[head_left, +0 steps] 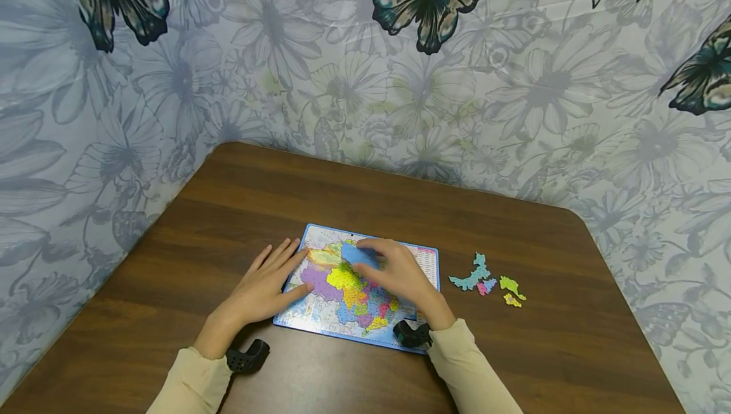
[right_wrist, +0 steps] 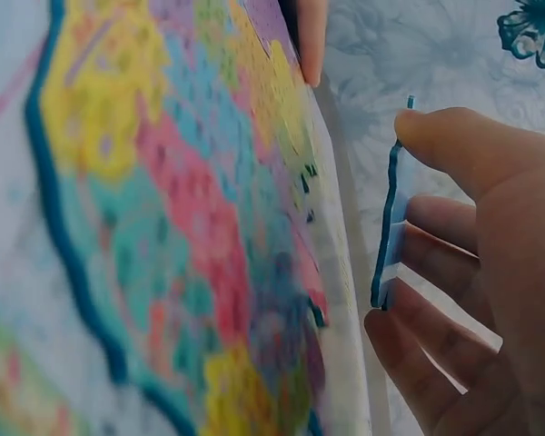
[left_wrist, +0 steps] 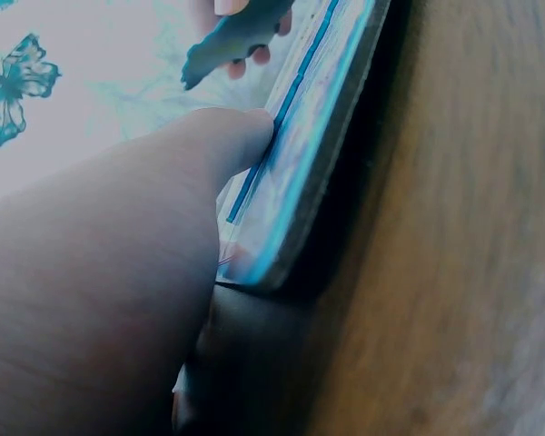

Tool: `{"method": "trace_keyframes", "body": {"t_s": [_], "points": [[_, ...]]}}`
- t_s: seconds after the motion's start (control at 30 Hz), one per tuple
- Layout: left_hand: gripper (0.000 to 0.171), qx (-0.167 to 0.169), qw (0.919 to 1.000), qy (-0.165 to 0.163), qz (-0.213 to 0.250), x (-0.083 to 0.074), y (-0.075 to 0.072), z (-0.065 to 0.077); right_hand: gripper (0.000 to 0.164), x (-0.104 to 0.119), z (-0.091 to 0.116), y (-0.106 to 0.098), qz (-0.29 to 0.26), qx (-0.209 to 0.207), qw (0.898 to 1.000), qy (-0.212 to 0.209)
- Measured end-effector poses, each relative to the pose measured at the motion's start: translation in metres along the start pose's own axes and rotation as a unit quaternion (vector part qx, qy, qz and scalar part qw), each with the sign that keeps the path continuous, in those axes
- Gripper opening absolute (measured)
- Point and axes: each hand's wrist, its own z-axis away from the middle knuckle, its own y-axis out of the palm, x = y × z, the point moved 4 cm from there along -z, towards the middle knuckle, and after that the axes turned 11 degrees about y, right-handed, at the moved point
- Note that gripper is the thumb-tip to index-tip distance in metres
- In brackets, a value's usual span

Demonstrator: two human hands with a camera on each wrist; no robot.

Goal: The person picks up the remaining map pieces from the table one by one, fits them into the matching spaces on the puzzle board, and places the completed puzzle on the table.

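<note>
A flat map puzzle board (head_left: 302,320) with a blue rim lies on the table, its map made of many coloured pieces. My left hand (head_left: 259,287) rests on the board's left edge with fingers spread, the thumb (left_wrist: 241,136) on its surface in the left wrist view. Above the map's upper part, my right hand (head_left: 402,271) pinches a blue puzzle piece (head_left: 358,254) between thumb and fingers. In the right wrist view this thin piece (right_wrist: 391,218) appears edge-on, apart from the board.
Right of the board lie several loose pieces: a light blue one (head_left: 476,273), a pink-and-blue patch (head_left: 485,286), a green one (head_left: 511,286) and a yellow one (head_left: 512,300). The brown table (head_left: 342,179) meets a flower-and-butterfly cloth (head_left: 354,84) at the back.
</note>
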Motion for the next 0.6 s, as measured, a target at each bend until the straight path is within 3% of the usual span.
{"method": "trace_keyframes", "body": {"t_s": [0.23, 0.6], "points": [[0.08, -0.001, 1.0, 0.007, -0.005, 0.002, 0.001, 0.0, 0.041, 0.01, -0.007, 0.011, 0.039, 0.018, 0.999, -0.029], [0.081, -0.002, 0.9999, 0.012, -0.007, 0.003, 0.002, 0.0, 0.043, 0.018, -0.013, 0.021, 0.037, 0.02, 0.999, -0.034]]}}
